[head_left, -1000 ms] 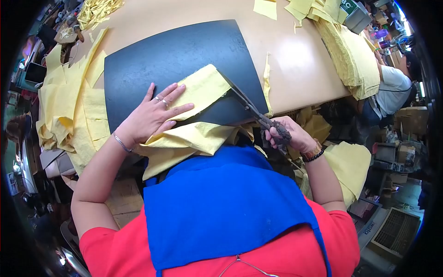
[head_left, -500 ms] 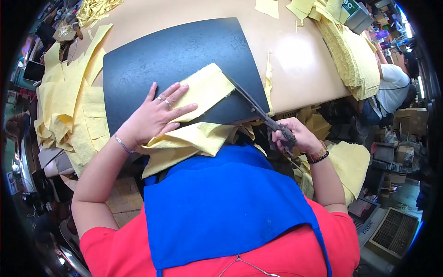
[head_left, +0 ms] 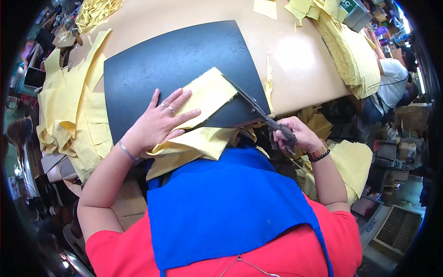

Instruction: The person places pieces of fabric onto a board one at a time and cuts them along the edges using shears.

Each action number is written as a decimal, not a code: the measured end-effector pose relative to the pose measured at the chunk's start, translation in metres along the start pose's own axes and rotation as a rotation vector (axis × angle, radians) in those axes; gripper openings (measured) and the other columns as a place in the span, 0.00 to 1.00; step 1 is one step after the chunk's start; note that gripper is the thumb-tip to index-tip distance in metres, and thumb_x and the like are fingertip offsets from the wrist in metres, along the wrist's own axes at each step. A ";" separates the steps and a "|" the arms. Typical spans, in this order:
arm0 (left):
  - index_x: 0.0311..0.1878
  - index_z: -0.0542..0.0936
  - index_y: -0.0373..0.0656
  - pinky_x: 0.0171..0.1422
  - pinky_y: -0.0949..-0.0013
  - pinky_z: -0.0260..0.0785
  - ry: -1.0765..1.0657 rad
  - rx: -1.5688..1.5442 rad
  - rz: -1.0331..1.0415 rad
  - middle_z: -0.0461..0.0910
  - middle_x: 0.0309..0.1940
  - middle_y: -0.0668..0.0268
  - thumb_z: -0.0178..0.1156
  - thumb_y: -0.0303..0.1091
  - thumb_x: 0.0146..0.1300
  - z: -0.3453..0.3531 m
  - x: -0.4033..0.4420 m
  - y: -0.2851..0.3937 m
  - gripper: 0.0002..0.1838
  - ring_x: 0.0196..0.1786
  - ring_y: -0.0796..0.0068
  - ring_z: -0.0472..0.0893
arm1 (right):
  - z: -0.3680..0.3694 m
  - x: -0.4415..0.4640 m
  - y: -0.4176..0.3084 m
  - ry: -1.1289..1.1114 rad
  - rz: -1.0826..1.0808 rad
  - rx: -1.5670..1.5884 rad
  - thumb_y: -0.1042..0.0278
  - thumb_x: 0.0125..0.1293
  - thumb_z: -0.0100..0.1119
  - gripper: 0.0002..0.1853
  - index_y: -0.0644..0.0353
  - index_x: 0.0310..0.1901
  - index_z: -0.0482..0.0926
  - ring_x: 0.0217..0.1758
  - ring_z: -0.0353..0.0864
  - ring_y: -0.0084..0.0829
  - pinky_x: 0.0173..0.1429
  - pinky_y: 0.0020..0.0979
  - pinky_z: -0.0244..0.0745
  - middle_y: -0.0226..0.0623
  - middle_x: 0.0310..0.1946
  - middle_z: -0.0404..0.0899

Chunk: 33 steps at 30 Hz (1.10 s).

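My left hand (head_left: pixel 165 115) lies flat with its fingers spread on a folded piece of yellow cloth (head_left: pixel 210 98). Under the cloth is a black board (head_left: pixel 184 55), and a loose crumpled part of the cloth hangs over the board's near edge toward my blue apron (head_left: pixel 217 203). Wrapped handles of a large pair of scissors (head_left: pixel 253 104) are gripped in my right hand (head_left: pixel 297 134). The scissor blades point up and left, along the right edge of the cloth. Whether they touch it I cannot tell.
Yellow cloth pieces (head_left: pixel 87 120) lie on the table's left side. A tall cloth stack (head_left: pixel 348 57) stands at the right, with a person in a white shirt (head_left: pixel 391 81) beyond it. Thin scraps (head_left: pixel 99 11) sit at the far left. More cloth (head_left: pixel 348 166) is beside my right arm.
Almost nothing differs. The whole view has shifted slightly, and both hands, the cloth and the scissors keep nearly the same places on the board.
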<state>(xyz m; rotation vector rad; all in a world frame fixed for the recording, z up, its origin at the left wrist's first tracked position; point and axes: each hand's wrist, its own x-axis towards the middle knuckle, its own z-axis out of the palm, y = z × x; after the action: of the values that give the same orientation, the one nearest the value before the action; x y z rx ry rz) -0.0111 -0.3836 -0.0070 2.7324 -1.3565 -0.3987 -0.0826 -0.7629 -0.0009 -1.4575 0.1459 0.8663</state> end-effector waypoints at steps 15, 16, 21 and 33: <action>0.72 0.60 0.70 0.76 0.40 0.27 -0.009 -0.001 0.000 0.44 0.77 0.63 0.41 0.56 0.68 0.002 0.000 0.007 0.28 0.78 0.61 0.45 | -0.004 0.005 -0.002 -0.006 -0.007 -0.041 0.61 0.64 0.63 0.11 0.59 0.30 0.78 0.23 0.75 0.14 0.27 0.18 0.72 0.26 0.22 0.78; 0.72 0.60 0.70 0.76 0.40 0.27 -0.012 0.002 0.006 0.43 0.77 0.63 0.41 0.55 0.68 0.002 0.000 0.008 0.28 0.78 0.61 0.45 | -0.003 0.007 -0.003 0.004 -0.007 -0.044 0.61 0.64 0.63 0.11 0.59 0.30 0.78 0.23 0.75 0.14 0.27 0.18 0.72 0.27 0.23 0.78; 0.72 0.60 0.70 0.76 0.40 0.26 -0.013 0.012 0.014 0.43 0.77 0.62 0.43 0.54 0.67 0.005 0.001 0.009 0.29 0.78 0.61 0.45 | -0.003 0.014 -0.005 -0.006 -0.035 -0.049 0.60 0.63 0.63 0.12 0.60 0.31 0.79 0.23 0.75 0.14 0.27 0.19 0.72 0.27 0.23 0.77; 0.72 0.59 0.70 0.76 0.41 0.25 -0.016 0.020 0.028 0.44 0.77 0.62 0.45 0.48 0.65 0.001 0.002 0.012 0.30 0.78 0.62 0.45 | 0.001 0.017 -0.007 0.013 -0.049 -0.051 0.59 0.64 0.63 0.13 0.61 0.30 0.79 0.23 0.75 0.15 0.26 0.18 0.72 0.26 0.23 0.77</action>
<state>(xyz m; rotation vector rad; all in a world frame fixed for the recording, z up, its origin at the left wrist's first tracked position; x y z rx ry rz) -0.0197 -0.3925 -0.0062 2.7292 -1.4086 -0.4087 -0.0668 -0.7536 -0.0046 -1.5086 0.0974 0.8263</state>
